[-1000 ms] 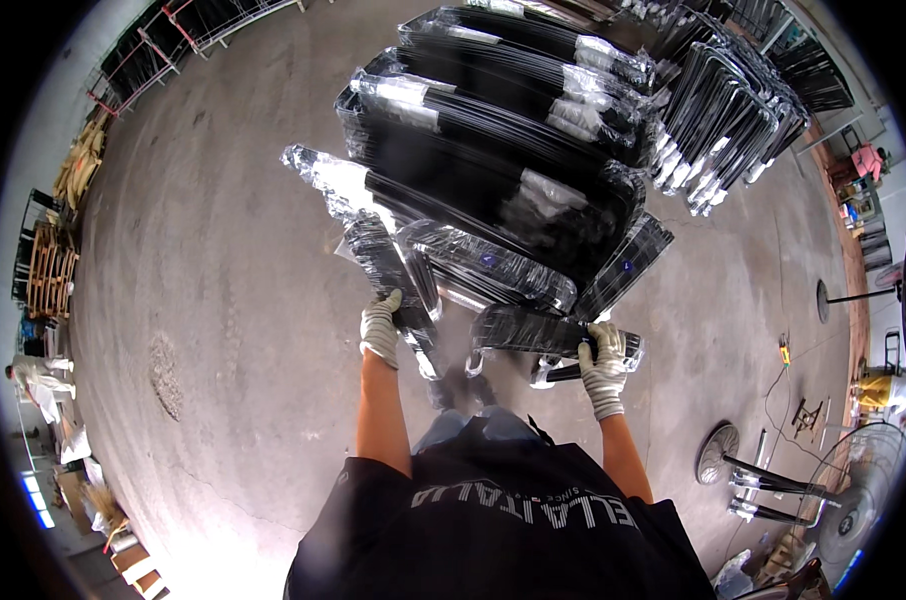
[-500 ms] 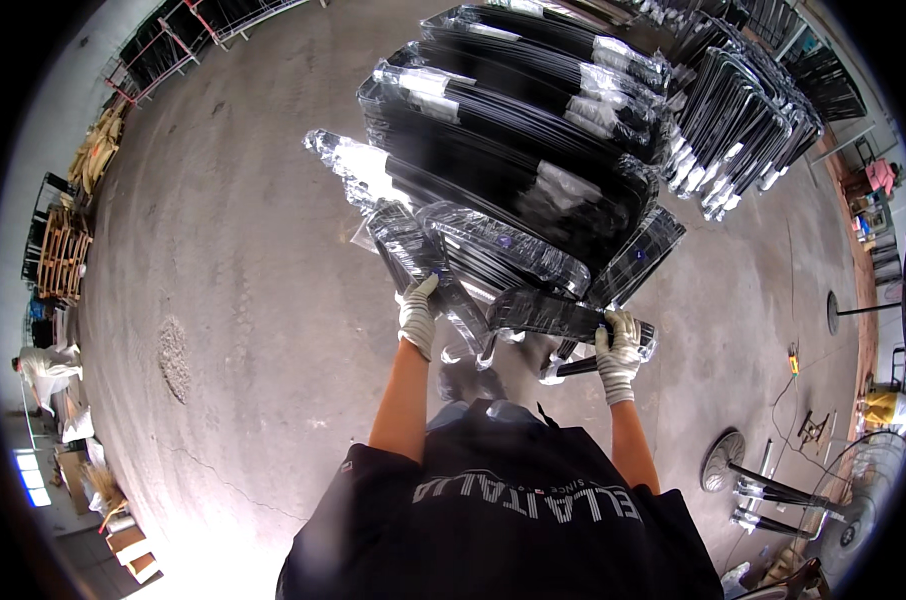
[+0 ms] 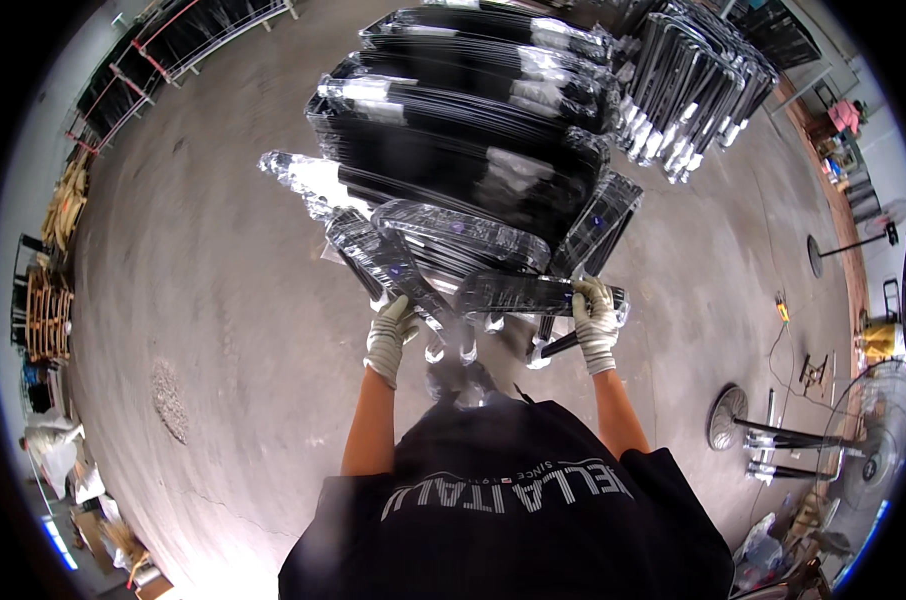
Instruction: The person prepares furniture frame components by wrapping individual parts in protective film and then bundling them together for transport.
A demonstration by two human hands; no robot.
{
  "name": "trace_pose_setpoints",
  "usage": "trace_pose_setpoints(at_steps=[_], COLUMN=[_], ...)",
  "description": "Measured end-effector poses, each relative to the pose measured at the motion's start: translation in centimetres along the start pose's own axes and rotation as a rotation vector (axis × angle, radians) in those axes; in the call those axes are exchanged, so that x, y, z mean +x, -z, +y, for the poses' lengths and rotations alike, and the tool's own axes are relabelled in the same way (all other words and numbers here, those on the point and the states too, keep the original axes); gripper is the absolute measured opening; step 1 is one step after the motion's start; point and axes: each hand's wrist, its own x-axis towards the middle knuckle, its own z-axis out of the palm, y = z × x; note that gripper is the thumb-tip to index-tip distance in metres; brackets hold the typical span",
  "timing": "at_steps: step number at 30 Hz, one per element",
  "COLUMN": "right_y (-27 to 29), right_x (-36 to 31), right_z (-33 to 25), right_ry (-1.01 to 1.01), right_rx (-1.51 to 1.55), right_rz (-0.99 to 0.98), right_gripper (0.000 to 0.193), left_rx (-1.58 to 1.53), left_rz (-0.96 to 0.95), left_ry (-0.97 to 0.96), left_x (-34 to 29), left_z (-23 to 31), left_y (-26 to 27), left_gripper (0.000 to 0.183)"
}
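Observation:
My right hand point(image 3: 595, 325), in a striped work glove, is closed round the right end of a black frame bundle point(image 3: 518, 294) wrapped in clear film, which lies crosswise before me. Gloved alike, my left hand point(image 3: 387, 338) is beside the lower part of a second, slanting wrapped bundle point(image 3: 383, 255). Its fingers look apart, the tips at the bundle's edge; whether they touch is hard to tell. Behind both, another wrapped bundle point(image 3: 463, 228) lies against a big stack of black wrapped frames point(image 3: 453, 150). One more bundle point(image 3: 598, 225) leans at the stack's right side.
More black tubular frames point(image 3: 688, 90) stand in a pile at the far right. A fan base point(image 3: 726, 417), a large fan point(image 3: 871, 465) and a yellow tool on a cable point(image 3: 782, 308) are to the right. Wooden pallets point(image 3: 48, 318) line the left wall.
My view has turned, so the stack appears further left. My left hand has drawn back toward me along the slanting bundle. The crosswise bundle has moved slightly away from me with my right hand.

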Motion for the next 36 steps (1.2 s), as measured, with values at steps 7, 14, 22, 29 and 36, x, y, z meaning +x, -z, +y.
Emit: trace_pose_setpoints(at_steps=[7,14,22,29,36], right_y=[0.4,-1.0,-2.1,-3.3,-2.4], right_x=[-2.5,-5.1,-7.0,-8.3,-8.2], right_z=[-3.1,-8.5,-9.4,-9.5,-10.7], right_ry=[0.057,0.105,0.029,-0.102,-0.092], right_rx=[0.128,0.225,0.237,0.271,0.17], right_rz=[0.062,-0.052,-0.432,-0.554,-0.654], right_gripper=[0.02,0.021,0.022,0.023,0.026], left_rx=[0.163,0.273,0.37,0.319,0.321], left_rz=[-0.072,-0.24,-0.226,-0.254,-0.26], left_ry=[0.032,0.083,0.1,0.101,0.104], left_x=[-4.4,-5.7,-4.7,-6.5,-5.5], left_z=[-2.7,-5.6,-5.0,-4.8,-4.8], left_y=[-0.8,-1.5,-0.4,-0.2,0.3], left_gripper=[0.043,0.037,0.032,0.031,0.032])
